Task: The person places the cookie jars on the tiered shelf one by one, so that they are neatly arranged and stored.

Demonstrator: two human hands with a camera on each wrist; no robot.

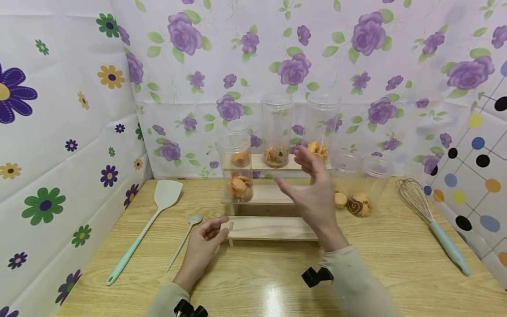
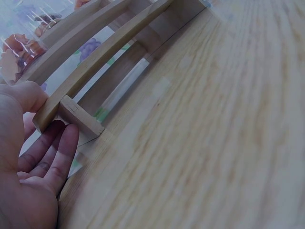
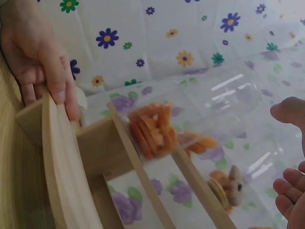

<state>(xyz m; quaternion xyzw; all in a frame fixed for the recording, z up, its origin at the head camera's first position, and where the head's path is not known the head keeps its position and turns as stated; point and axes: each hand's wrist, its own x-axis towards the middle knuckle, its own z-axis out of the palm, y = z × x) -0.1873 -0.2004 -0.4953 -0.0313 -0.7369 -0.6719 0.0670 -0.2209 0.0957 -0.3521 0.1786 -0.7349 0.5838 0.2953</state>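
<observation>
A three-step wooden stand sits on the wooden table. My left hand holds the left end of its lowest step, thumb on top and fingers at the side, as the left wrist view shows at the stand with my left hand. My right hand hovers open over the middle step and holds nothing. A clear jar of orange cookies stands on the middle step's left end. In the right wrist view that jar lies beyond the stand, with my right hand at the edge.
Two tall clear jars and a small one stand on the top step. Two more jars rest on the table to the right. A spatula and spoon lie left, a whisk right.
</observation>
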